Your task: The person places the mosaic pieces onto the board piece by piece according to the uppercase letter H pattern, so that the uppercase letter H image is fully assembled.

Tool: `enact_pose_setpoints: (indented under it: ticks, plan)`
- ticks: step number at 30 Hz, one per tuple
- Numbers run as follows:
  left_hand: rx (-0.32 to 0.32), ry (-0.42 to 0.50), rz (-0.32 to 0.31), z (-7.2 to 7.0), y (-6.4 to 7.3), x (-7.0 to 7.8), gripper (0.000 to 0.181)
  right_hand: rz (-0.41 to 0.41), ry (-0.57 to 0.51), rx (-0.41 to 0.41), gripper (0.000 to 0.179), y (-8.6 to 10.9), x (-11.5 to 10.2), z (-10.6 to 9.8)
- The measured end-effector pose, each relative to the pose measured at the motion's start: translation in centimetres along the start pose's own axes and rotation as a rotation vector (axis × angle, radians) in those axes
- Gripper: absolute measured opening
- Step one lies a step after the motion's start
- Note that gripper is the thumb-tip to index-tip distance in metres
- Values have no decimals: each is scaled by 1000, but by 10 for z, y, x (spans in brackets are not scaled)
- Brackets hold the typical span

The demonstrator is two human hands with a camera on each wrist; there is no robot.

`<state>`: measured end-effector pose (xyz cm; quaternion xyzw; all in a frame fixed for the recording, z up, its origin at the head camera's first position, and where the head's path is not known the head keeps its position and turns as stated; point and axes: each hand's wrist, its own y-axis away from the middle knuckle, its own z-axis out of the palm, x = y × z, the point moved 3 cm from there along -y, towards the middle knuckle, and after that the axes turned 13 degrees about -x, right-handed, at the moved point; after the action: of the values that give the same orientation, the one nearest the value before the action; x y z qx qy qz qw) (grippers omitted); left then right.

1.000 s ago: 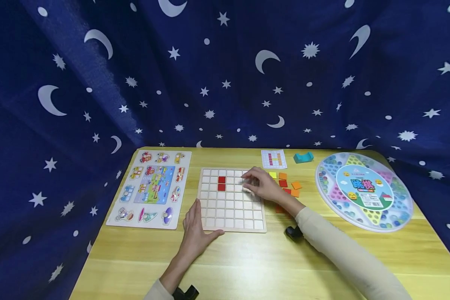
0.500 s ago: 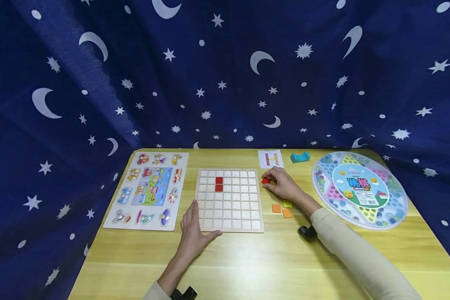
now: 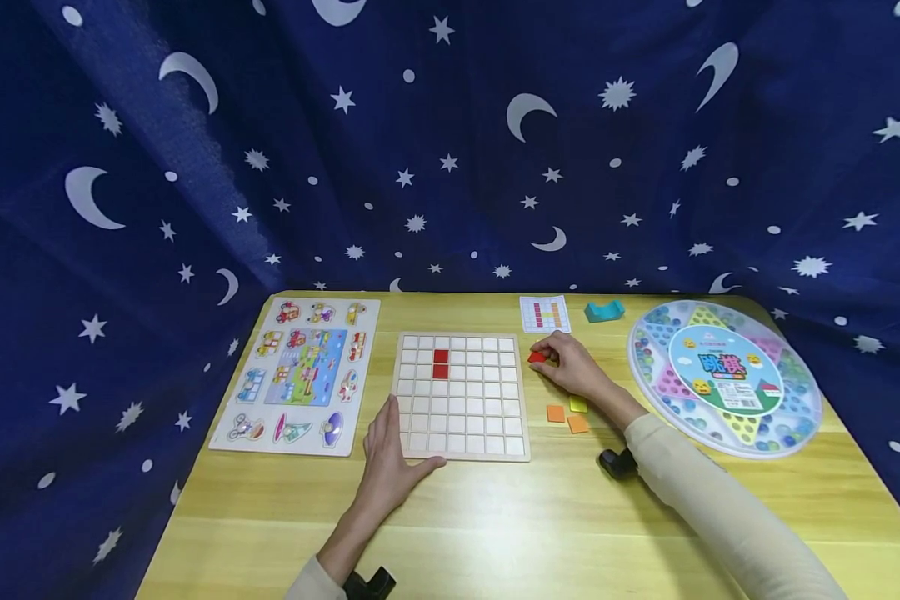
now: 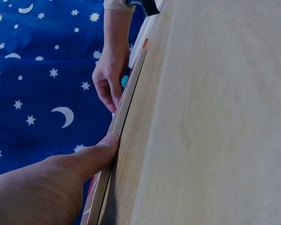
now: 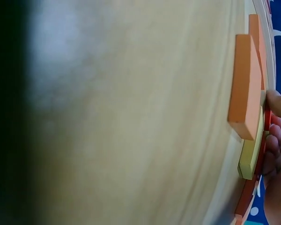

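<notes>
A square wooden grid board (image 3: 487,417) lies mid-table, with two red square tiles (image 3: 440,363) one above the other in its upper part. My left hand (image 3: 390,467) rests at the board's near left corner, fingers along the left side and thumb (image 4: 103,147) on the front edge. Right of the board, my right hand (image 3: 576,367) pinches a red tile (image 3: 537,357) between thumb and fingers. Nearer to me lie two orange tiles (image 3: 556,413) and a yellow tile (image 3: 578,404). Other tiles are hidden under the right hand.
A printed pattern card (image 3: 545,314) and a teal curved block (image 3: 604,311) lie at the back. On the left is a picture puzzle board (image 3: 225,437); on the right, a round Chinese checkers set (image 3: 727,371). A dark star-patterned curtain (image 3: 450,133) hangs behind the table.
My right hand has moved from over the board's right side to the tiles beside it and taken a red tile between its fingers. The left hand stays at the board's corner.
</notes>
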<state>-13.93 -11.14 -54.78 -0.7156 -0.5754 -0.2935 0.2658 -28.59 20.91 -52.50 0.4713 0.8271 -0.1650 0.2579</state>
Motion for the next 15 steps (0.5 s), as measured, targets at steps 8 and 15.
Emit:
enact_pose_setpoints:
  ticks: [8,15]
  plan:
    - [-7,-2,-3,-1,0,0,125,6,-54,-16,22,1,-4,1]
    - [4,-1,0,0,1,1,125,1,-57,-12,22,3,-3,0]
